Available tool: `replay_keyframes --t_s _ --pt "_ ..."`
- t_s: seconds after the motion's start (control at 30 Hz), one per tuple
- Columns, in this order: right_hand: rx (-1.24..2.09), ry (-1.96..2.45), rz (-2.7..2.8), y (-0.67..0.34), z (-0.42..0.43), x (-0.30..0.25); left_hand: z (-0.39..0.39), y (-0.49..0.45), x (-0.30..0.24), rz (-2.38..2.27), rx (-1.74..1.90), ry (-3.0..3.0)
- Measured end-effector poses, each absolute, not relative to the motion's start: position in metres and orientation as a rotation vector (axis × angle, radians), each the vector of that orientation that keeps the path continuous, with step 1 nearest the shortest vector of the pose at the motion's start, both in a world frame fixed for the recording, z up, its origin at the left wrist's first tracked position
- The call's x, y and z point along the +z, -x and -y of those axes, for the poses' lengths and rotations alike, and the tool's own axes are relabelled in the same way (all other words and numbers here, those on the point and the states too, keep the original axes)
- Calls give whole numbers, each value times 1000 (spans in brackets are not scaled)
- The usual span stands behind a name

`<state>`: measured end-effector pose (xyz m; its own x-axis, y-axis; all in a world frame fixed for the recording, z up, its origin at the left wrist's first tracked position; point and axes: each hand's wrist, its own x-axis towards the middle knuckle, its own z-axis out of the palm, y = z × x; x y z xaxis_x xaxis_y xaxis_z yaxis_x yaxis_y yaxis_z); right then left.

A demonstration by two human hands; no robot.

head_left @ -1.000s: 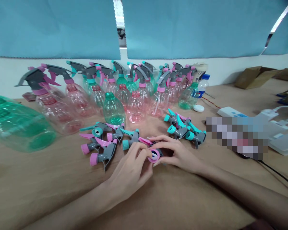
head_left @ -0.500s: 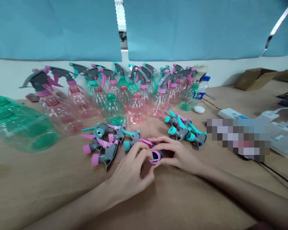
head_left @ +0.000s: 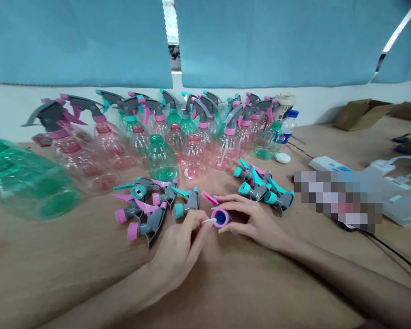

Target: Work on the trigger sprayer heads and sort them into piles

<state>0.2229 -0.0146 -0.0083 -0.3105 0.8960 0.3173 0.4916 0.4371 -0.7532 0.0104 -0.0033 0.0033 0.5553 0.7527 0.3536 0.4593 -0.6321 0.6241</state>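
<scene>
My right hand [head_left: 251, 221] grips a spray trigger head with a pink collar [head_left: 220, 218], its dark blue inside facing me and its pink lever pointing up and left. Between the thumb and finger of my left hand [head_left: 181, 244] is a thin white tube [head_left: 209, 220]. The tube's tip reaches the rim of the collar; the rest is hidden in my fingers. Just left of it lies a grey spray head with a turquoise collar [head_left: 188, 203]. A grey and pink spray head [head_left: 149, 226] rests farther left, among several others.
Behind my hands stand several pink and green bottles, some capped with spray heads, such as a pink bottle [head_left: 194, 160] and a green bottle [head_left: 162, 160]. More spray heads [head_left: 256, 187] lie to the right. Past them are a white power strip [head_left: 330, 165] and a cardboard box [head_left: 359, 114].
My left hand has drawn back slightly left from the collar, and its fingers have closed into a pinch. The collar's opening and the white tube now show more plainly.
</scene>
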Motion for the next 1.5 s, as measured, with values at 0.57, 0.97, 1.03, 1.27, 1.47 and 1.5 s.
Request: replay_keyframes --t_s 0.57,0.97,1.03,1.27,1.47,1.5 --pt "607 1160 2017 -219 19 -14 -4 -10 -1 -1036 918 -1891" --pt "583 1225 1793 -221 19 -13 -3 -12 6 -896 915 -2185" --pt "582 1238 1779 -219 20 -12 -2 -13 7 -859 885 -2214" --pt "535 1208 1829 -215 24 -6 -3 -10 7 -867 1025 -2364" --pt "470 1223 1868 -216 23 -10 -2 -9 4 -789 1055 -2357" --pt "460 1230 1868 -216 23 -11 -1 -9 4 -810 1063 -2332"
